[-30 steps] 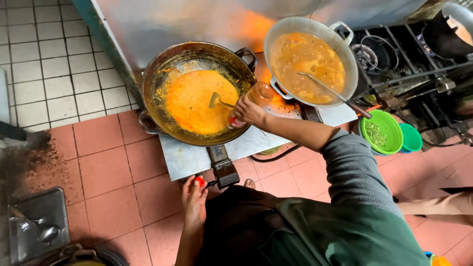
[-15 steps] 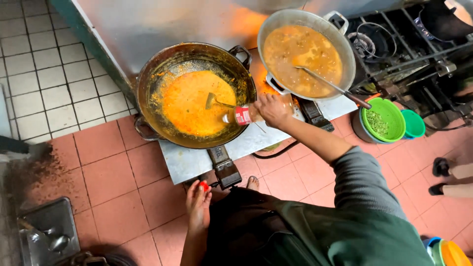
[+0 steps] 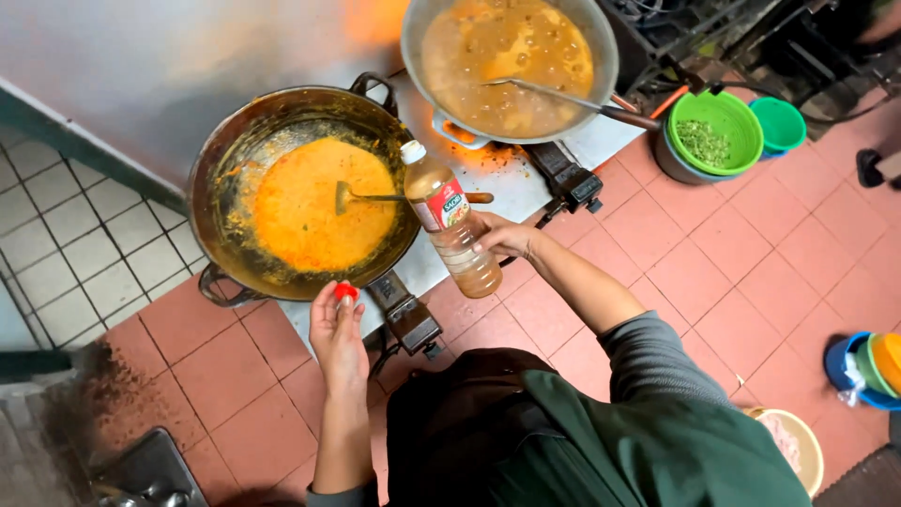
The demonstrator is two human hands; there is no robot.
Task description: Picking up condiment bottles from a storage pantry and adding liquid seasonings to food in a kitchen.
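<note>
Bottle (image 3: pixel 450 218) of clear plastic, with brownish liquid inside and a red and green label, is held upright and a little tilted by the person's right hand (image 3: pixel 502 237). The fingers are closed around its lower half, and its open white neck points up toward the rim of the dark wok (image 3: pixel 218 169). The bottle hangs over the steel top of the stove (image 3: pixel 511 178), just beside the wok and not touching it as far as one can see.

The left hand (image 3: pixel 338 333) is raised near the front edge of the wok. Its fingertips pinch a small red cap (image 3: pixel 346 291), and the other fingers are loosely curled.

Inside the wok lies a thick orange sauce (image 3: pixel 314 202), and a metal spatula (image 3: pixel 375 197) rests in it with the handle pointing to the right, over the rim. Behind it, on the second burner, stands a grey metal pot (image 3: pixel 601 42) with a chunky brown-orange stew, and a long ladle (image 3: pixel 563 96) lies across it.

To the right, on the red tile floor (image 3: pixel 694 282), a green bowl (image 3: pixel 718 131) with chopped herbs sits in a grey one, and a smaller green bowl (image 3: pixel 777 124) is just beside it. More coloured bowls (image 3: pixel 868 371) are stacked at the right edge. The person wears a grey sleeve and a dark green apron.
</note>
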